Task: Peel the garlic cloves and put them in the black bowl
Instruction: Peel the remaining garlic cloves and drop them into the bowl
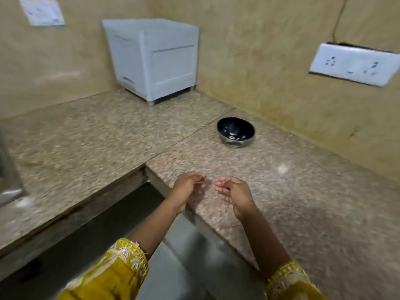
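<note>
Two hands over the front edge of the bench [292, 208], close together but not touching. Left hand [187, 188]: fingers curled, thumb tip meeting the forefinger tip as if in a pinch. The view is blurred, and we cannot tell whether anything lies between them. Right hand [234, 194]: palm turned toward the left hand, fingers loosely bent and spread. We see nothing in its hold.

Black bowl [229, 126]: stands upright on the bench, beyond the hands and a little to the right, near the right-hand wall and well apart from both hands. Small and round, glossy dark inside, with a paler, shiny outer wall near the foot. A few pale pieces [233, 135] lie at the bottom. They are too blurred for us to say whether they are cloves.

White box [153, 59] sits in the far corner. Socket plate [352, 63] is on the right wall. Yellow patterned sleeves [121, 267] cover both forearms.
</note>
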